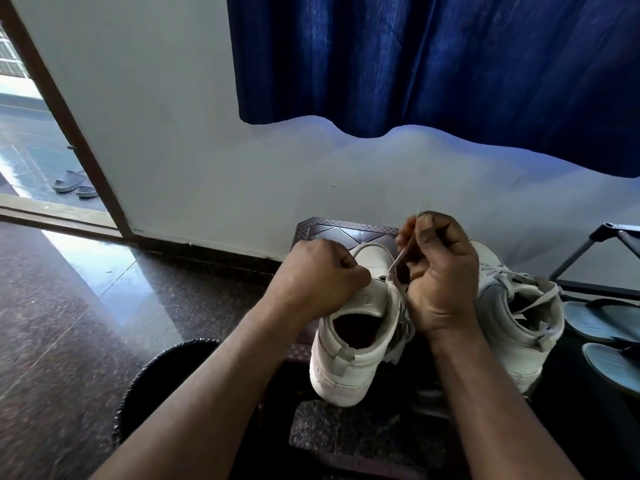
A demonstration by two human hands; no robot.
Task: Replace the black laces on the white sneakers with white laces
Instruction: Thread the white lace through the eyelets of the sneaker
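Observation:
Two white sneakers stand on a dark brown stool (332, 227), toes pointing away from me. My left hand (320, 277) is closed on the left sneaker's (346, 365) upper edge beside the eyelets. My right hand (438, 271) pinches a white lace (398, 259) that runs taut up from that sneaker's eyelet to my fingers. More white lace hangs loose at the sneaker's tongue below my right hand. The right sneaker (516, 327) stands just past my right wrist, threaded with a white lace (533, 299). No black lace is in view.
A black rounded object (156, 372) sits on the polished dark floor at lower left. Blue-grey sandals (602, 327) lie at the right, under a grey metal rack (588, 247). A blue curtain (433, 60) hangs on the wall ahead. An open doorway (41, 140) at left shows more sandals (71, 183) outside.

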